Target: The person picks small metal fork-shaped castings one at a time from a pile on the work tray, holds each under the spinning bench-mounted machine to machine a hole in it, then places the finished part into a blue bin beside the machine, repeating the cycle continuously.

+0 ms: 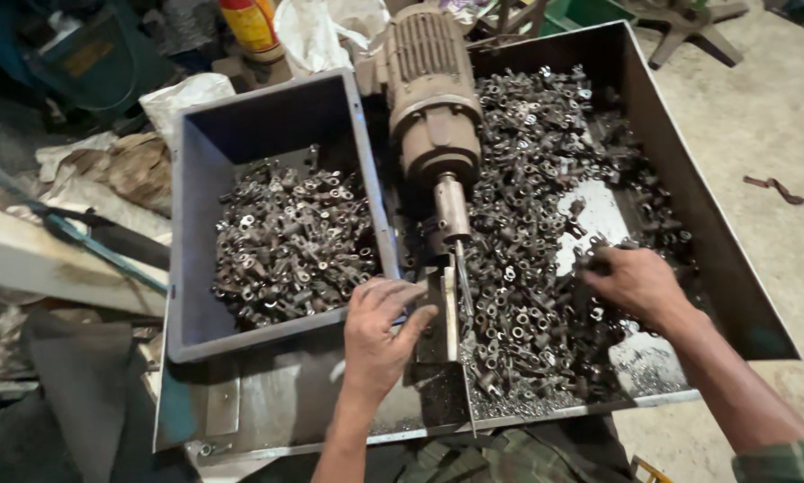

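Observation:
My left hand [379,331] rests at the front corner of a grey plastic bin [187,224], fingers curled near a small metal block [438,313] below the spindle of an electric motor [429,107]. Whether it holds a part is hidden. The bin holds several small metal fittings [290,241]. My right hand [634,282] reaches into the heap of similar fittings [527,224] in a large metal tray [688,179], fingers closed over some of them.
The motor's shaft [453,210] points toward me between the bin and the heap. Metal shavings lie at the tray's front edge [554,411]. Rags, bags and a red cylinder [250,27] crowd the left and back. Concrete floor lies to the right.

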`<state>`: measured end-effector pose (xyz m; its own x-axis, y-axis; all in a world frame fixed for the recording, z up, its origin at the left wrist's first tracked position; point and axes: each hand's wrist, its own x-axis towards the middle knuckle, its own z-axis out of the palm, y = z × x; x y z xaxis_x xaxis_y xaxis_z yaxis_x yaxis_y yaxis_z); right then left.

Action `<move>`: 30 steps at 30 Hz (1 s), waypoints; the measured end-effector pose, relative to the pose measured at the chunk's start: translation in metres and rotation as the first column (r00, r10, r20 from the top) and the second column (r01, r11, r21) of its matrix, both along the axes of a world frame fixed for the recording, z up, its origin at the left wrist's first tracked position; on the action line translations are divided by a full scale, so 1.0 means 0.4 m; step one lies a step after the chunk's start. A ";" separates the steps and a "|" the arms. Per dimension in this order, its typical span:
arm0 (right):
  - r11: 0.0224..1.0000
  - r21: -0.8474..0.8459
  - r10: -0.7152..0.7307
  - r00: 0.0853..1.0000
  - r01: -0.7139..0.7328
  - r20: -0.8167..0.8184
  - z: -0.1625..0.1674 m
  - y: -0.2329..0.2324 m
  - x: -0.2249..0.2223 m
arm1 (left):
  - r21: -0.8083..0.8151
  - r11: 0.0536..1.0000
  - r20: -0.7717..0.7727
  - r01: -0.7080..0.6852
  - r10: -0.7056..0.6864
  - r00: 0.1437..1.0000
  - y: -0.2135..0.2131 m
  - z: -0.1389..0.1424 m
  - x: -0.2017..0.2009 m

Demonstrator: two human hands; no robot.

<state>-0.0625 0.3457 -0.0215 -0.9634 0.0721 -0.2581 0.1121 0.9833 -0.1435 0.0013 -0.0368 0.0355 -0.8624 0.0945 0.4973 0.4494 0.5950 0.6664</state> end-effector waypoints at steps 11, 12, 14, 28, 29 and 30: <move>0.598 -0.793 -0.005 0.989 -0.113 -0.145 -0.022 -0.230 0.209 | -0.231 0.966 0.056 0.119 -0.109 0.992 0.032 0.000 0.015; 0.538 -0.831 -0.031 0.983 -0.138 -0.183 -0.028 -0.266 0.214 | -0.246 0.960 0.068 0.134 -0.121 0.990 0.032 -0.002 0.015; 0.413 -0.890 -0.090 0.964 -0.193 -0.250 -0.028 -0.327 0.226 | -0.266 0.954 0.079 0.136 -0.119 0.990 0.029 -0.010 0.017; 0.732 -0.480 0.055 0.744 -0.484 -0.666 0.000 -0.375 0.145 | -0.323 0.941 -0.145 -0.104 0.059 0.988 0.080 -0.061 0.003; 0.736 -0.446 0.079 0.719 -0.509 -0.690 -0.004 -0.373 0.135 | -0.329 0.937 -0.157 -0.116 0.067 0.985 0.082 -0.061 0.000; 0.737 -0.436 0.091 0.715 -0.517 -0.694 -0.007 -0.368 0.127 | -0.335 0.934 -0.164 -0.127 0.075 0.984 0.085 -0.062 0.001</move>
<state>-0.0116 0.1984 -0.0243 -0.8474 -0.2073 0.4889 -0.4959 0.6382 -0.5889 0.0018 -0.0027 0.0106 -0.7967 0.1975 0.5713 0.4517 0.8225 0.3457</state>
